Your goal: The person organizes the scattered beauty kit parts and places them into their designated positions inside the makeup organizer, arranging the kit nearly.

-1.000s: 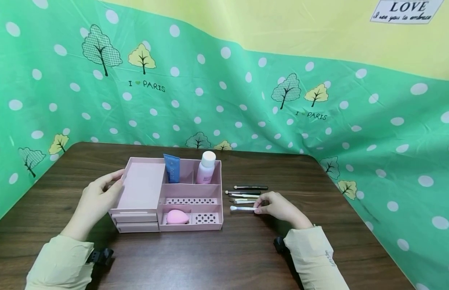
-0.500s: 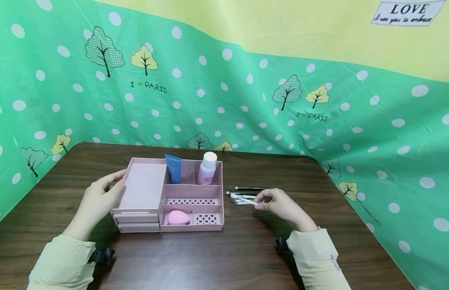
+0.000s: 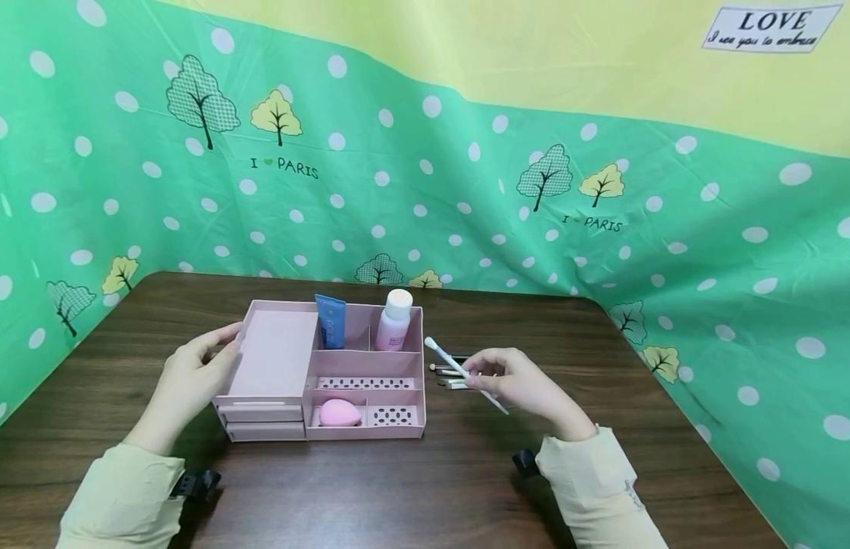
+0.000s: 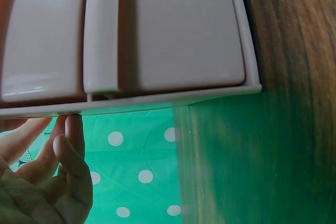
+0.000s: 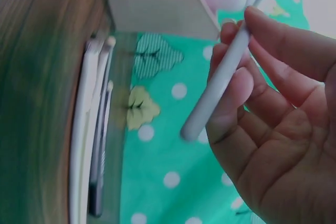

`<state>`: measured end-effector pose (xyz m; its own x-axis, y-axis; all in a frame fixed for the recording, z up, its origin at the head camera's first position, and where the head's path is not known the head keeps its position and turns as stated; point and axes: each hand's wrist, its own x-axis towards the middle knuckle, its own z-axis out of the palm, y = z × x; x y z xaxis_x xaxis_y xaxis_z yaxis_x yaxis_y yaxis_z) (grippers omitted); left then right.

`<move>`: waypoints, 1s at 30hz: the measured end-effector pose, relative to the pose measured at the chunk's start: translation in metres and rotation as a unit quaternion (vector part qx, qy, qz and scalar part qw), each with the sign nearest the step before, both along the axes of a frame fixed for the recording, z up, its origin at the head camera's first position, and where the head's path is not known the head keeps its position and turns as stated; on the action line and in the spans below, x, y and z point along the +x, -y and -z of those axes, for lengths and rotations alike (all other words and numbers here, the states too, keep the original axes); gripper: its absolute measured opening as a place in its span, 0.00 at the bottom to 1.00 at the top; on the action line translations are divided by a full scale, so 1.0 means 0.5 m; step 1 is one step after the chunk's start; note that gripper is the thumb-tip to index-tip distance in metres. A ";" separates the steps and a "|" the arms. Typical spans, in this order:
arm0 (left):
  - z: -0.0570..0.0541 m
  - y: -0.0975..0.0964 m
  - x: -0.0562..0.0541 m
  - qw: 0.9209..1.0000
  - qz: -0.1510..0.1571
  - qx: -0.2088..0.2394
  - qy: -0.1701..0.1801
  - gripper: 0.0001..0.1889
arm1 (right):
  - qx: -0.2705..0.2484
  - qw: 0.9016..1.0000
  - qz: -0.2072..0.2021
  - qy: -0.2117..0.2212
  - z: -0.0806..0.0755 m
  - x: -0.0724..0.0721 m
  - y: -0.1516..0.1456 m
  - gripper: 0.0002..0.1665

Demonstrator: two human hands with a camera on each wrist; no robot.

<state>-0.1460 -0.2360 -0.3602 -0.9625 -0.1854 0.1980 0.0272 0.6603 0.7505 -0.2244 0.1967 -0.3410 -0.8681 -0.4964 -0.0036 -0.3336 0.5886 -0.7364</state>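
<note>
A white makeup brush is pinched between the thumb and fingers of my right hand, lifted off the table and tilted with its head up to the left. In the right wrist view the brush has its handle end nearest the camera. My left hand touches the left side of a pink cosmetics organizer; the left wrist view has its fingertips against the side wall beside the drawers. Several more makeup brushes lie on the table, partly hidden by my right hand in the head view.
Inside the organizer, a blue tube and a white-capped bottle stand in the back compartments. A pink makeup sponge lies in a front one. The dark wooden table meets a green and yellow cloth at its back.
My right hand has raised the white makeup brush off the table, its head swinging up and to the left. The left hand has stayed against the organizer.
</note>
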 end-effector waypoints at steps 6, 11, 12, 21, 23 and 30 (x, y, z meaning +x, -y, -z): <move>-0.003 -0.003 0.000 1.000 0.003 0.002 0.007 0.25 | -0.031 0.999 -0.026 0.033 -0.023 0.007 0.039 0.12; -0.003 -0.003 -0.001 1.000 0.001 0.003 0.008 0.26 | -0.054 0.996 -0.041 0.051 -0.041 0.005 0.071 0.13; -0.003 -0.003 -0.001 1.000 0.001 0.004 0.009 0.26 | -0.059 0.996 -0.044 0.054 -0.045 0.006 0.078 0.13; 0.000 0.000 -0.003 1.000 0.003 0.001 0.003 0.25 | -0.101 0.988 -0.059 0.100 -0.078 0.013 0.142 0.16; 0.001 0.001 -0.003 1.000 0.002 0.001 0.001 0.25 | -0.109 0.986 -0.062 0.112 -0.086 0.013 0.157 0.17; 0.002 0.002 -0.003 1.000 0.002 -0.001 -0.006 0.25 | -0.124 0.980 -0.079 0.133 -0.108 0.014 0.212 0.17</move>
<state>-0.1476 -0.2372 -0.3611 -0.9607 -0.1817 0.2097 0.0380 0.6625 0.7481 -0.2175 0.0908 -0.2871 -0.7650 -0.6389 -0.0812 -0.1836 0.3372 -0.9234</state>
